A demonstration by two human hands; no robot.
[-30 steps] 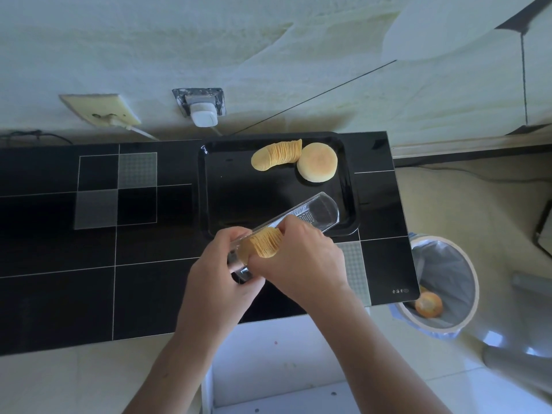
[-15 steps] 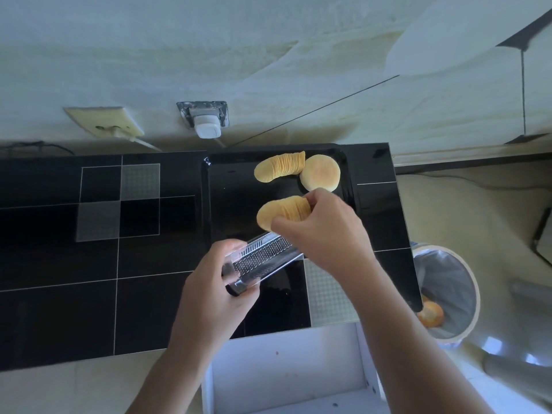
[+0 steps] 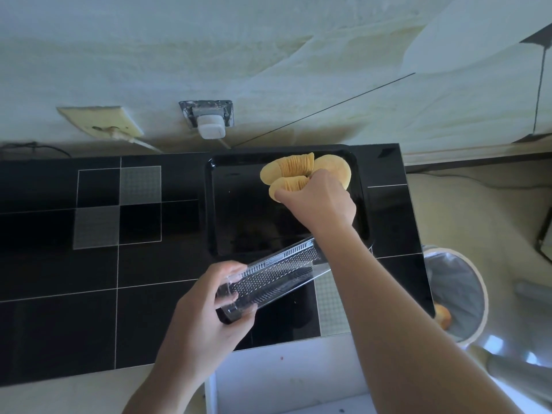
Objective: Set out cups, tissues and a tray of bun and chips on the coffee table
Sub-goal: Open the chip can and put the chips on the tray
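A black tray (image 3: 227, 210) lies on the black glass table top (image 3: 119, 279) against the wall. At the tray's far right corner lies a row of stacked chips (image 3: 294, 165), with a round bun (image 3: 337, 168) right of it, partly hidden. My right hand (image 3: 316, 201) is over the tray, shut on a second stack of chips (image 3: 288, 185), which it holds just in front of the first row. My left hand (image 3: 209, 312) grips the near end of a clear plastic chip container (image 3: 271, 276), tilted over the tray's front edge.
A white waste bin (image 3: 457, 294) with a liner stands on the floor right of the table, with a round orange thing inside. A plug (image 3: 210, 128) sits in a wall socket behind the tray. An open white drawer (image 3: 283, 375) is below the table's front edge.
My right hand pulled a stack of chips out of the clear container and carried it away to the tray's far right, beside the first row. The container in my left hand looks empty.
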